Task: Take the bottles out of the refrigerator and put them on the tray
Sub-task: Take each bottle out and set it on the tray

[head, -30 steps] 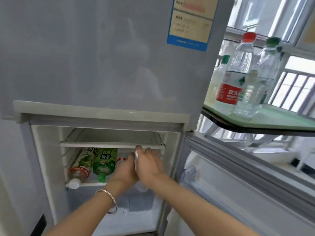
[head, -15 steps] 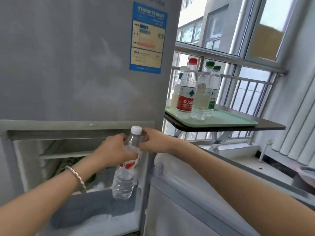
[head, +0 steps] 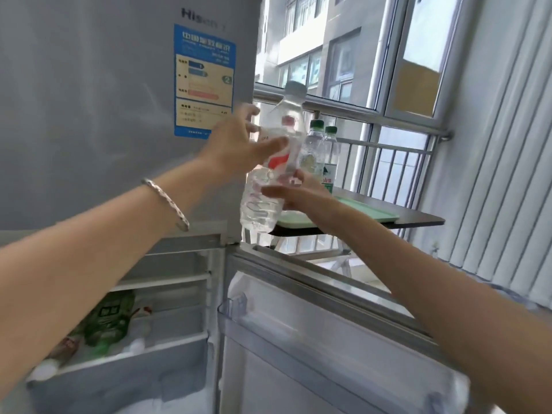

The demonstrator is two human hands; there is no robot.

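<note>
Looks like a home, most likely a small flat's corner beside a window. On the left, a grey household fridge [head: 89, 130] with an energy label [head: 204, 82] stuck on the upper part. Near right, its lower door [head: 328, 339] swung open. Inside, a white shelf [head: 161, 280] and drink bottles [head: 110, 318] lying down. Far right, a dark table [head: 418, 219] set against the window [head: 418, 55], bearing a green tray [head: 379, 215] and upright water bottles [head: 330, 156]. Behind those, a metal railing [head: 394, 144] across the lower pane. Beyond the glass, an apartment block [head: 301, 34] close by. Along the right wall, pale vertical blinds [head: 501, 144].
</note>
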